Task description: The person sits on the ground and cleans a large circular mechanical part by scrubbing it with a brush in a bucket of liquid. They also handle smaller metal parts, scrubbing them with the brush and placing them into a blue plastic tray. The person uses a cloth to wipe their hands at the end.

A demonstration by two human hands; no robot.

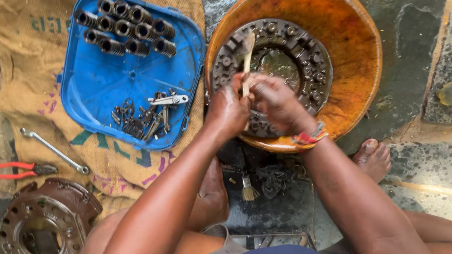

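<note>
A dark, round metal clutch plate [299, 55] lies in an orange basin [342, 18] holding murky liquid. Both my hands meet over the plate's near left edge. My left hand [228, 108] is closed around the handle of a wooden brush [247, 60] that points up over the plate. My right hand [275, 101] is pressed next to it, fingers curled by the brush handle and the plate's rim; a coloured band circles that wrist. Which hand carries the brush's weight is hard to tell.
A blue plastic tray [104, 80] on burlap sacking holds several dark metal sleeves [126, 28] and small levers and pins [146, 118]. A spanner [54, 151], red-handled pliers [18, 172] and a round rusty cover [42, 228] lie left. A small brush [247, 189] rests between my feet.
</note>
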